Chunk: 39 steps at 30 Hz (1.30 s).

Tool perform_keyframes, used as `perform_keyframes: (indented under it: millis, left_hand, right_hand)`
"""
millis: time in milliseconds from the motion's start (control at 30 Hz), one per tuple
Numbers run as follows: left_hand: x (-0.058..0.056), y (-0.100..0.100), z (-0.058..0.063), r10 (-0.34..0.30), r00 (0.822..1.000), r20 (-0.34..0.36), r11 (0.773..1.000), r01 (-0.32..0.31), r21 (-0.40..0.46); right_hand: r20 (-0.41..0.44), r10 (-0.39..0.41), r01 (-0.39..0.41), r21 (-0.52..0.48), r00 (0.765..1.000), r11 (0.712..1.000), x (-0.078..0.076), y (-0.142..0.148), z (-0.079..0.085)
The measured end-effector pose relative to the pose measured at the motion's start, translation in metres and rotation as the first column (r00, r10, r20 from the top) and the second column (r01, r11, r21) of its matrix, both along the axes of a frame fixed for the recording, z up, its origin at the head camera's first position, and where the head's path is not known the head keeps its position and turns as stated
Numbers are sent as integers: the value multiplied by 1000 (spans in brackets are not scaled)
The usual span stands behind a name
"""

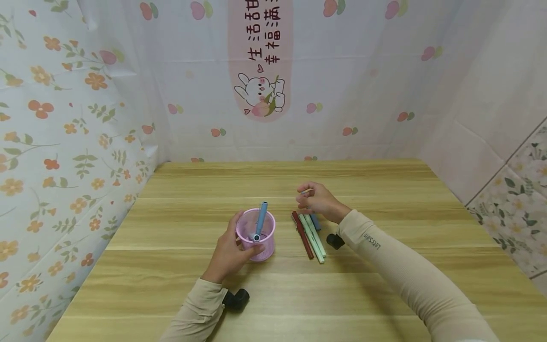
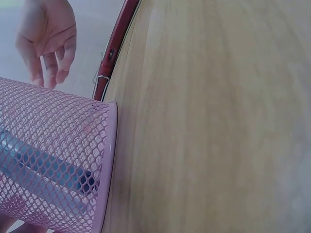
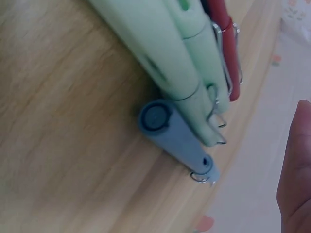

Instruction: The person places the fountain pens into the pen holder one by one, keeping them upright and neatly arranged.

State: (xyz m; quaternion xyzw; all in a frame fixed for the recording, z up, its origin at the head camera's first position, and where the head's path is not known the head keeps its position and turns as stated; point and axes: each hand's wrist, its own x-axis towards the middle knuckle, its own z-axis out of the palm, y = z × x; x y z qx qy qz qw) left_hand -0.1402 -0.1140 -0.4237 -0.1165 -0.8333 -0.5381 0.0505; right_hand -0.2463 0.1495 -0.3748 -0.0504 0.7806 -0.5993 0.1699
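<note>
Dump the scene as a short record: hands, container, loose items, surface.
left_hand: left hand grips the cup
right_hand: right hand near the loose pens, no pen seen in it
container: pink mesh cup, upright
contents: at least one pen, the blue pen leaning inside
loose_items: red pen, two light green pens, second blue pen
order_head_view: red, green, green, blue, left to right
surface: wood-grain table

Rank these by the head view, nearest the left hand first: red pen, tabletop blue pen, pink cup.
1. Pink cup, held by the left hand.
2. Red pen, right of the cup.
3. Blue pen, on the green pens' right.
</note>
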Motion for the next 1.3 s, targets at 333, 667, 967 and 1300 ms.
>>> perform_keyframes:
  millis: [333,667,967,1300]
  left_hand:
    - [0,2,2,-8,1000,-5,1000,8,13]
    - [1,1,1,-8,1000,-6,1000,8,15]
    - [1,1,0,-11,1000,-1,1000,11,29]
    - [2,1,1,-7,1000,1,1000,7,28]
  right_hand:
    - [22,-10,10,34,1000,999,-5,9,-9]
    - [-4,-7,7,109,1000,994,-9,15,-15]
    - [-5,-62,61,211,998,976,-16,18,-24]
    - [-19,-35,40,397,999,917,-21,20,-26]
